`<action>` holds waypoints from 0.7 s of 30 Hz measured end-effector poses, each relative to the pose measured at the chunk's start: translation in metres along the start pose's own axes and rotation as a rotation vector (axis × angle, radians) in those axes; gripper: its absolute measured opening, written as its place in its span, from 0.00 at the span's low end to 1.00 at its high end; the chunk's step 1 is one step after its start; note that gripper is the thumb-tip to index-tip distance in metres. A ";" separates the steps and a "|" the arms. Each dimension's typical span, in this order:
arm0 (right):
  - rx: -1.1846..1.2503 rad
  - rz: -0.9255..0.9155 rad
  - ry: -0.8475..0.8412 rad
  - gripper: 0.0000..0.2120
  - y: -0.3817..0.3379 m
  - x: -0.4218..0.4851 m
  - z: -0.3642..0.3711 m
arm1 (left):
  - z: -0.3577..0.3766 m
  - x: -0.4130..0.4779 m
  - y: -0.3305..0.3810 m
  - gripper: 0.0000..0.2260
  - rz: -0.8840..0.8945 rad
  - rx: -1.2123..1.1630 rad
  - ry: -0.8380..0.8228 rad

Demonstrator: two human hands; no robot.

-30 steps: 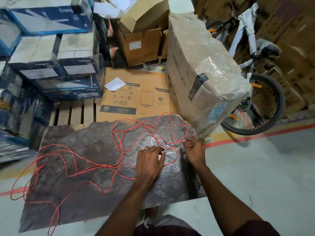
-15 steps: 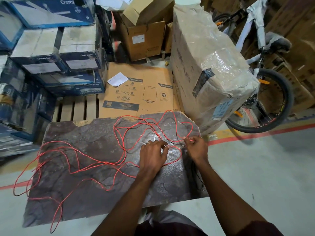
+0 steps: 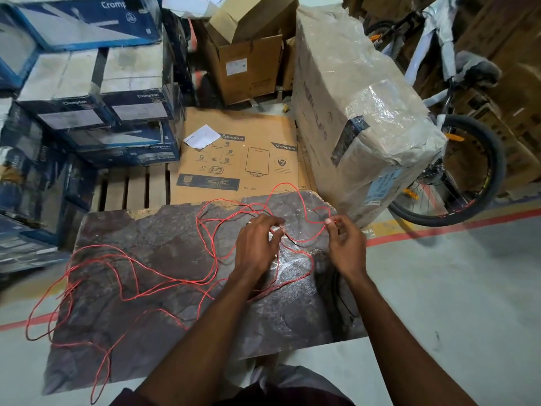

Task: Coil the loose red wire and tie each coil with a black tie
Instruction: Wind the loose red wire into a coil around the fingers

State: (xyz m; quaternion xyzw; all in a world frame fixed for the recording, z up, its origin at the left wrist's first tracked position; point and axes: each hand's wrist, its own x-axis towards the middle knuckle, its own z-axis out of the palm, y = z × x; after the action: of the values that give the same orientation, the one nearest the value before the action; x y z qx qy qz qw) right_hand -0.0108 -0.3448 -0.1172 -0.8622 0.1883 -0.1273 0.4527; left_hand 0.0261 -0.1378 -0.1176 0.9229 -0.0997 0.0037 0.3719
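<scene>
Warehouse cartons [image 3: 87,92] ring a dark board [image 3: 146,259]. Red wire [image 3: 164,278] sprawls uncoiled across it, spilling off its left edge. Near the far right corner, left hand [image 3: 257,244] and right hand [image 3: 347,244] have lifted, each pinching a strand; coiling is probably only beginning.

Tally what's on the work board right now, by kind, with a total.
Hands: 2, the left hand and the right hand
Tangles of red wire: 1, still loose and uncoiled
Bunches of black ties: 1, single ties too blurred to count
Total: 4
</scene>
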 end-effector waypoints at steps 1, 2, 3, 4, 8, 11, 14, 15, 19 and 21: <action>-0.006 -0.041 -0.005 0.06 -0.003 0.001 -0.002 | -0.002 0.003 0.003 0.11 0.017 -0.004 0.018; -0.006 -0.078 -0.009 0.05 -0.007 0.002 -0.005 | -0.005 0.006 0.006 0.14 0.034 -0.007 0.039; 0.006 -0.108 -0.013 0.04 -0.011 0.003 -0.007 | -0.007 0.010 0.008 0.17 0.047 -0.011 0.061; 0.026 -0.128 -0.019 0.05 -0.016 0.004 -0.009 | -0.010 0.015 0.009 0.19 0.055 -0.014 0.082; 0.145 -0.142 -0.046 0.07 -0.031 0.006 -0.017 | -0.021 0.032 0.012 0.17 0.059 -0.002 0.139; 0.262 -0.114 -0.098 0.05 -0.032 0.010 -0.021 | -0.033 0.039 0.019 0.12 0.056 -0.082 0.181; 0.280 -0.165 -0.160 0.07 -0.039 0.013 -0.024 | -0.046 0.049 0.027 0.07 0.085 -0.217 0.166; 0.288 -0.172 -0.184 0.07 -0.043 0.014 -0.025 | -0.051 0.054 0.031 0.06 0.095 -0.270 0.150; 0.312 -0.229 -0.280 0.03 -0.057 0.020 -0.030 | -0.073 0.071 0.048 0.07 0.014 -0.548 0.066; 0.322 -0.264 -0.326 0.03 -0.064 0.023 -0.032 | -0.083 0.076 0.051 0.09 0.030 -0.571 0.063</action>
State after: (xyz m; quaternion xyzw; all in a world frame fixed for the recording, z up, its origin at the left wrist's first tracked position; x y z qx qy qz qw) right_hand 0.0104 -0.3452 -0.0449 -0.8051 -0.0237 -0.0732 0.5881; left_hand 0.0966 -0.1304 -0.0168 0.7785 -0.0988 0.0098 0.6197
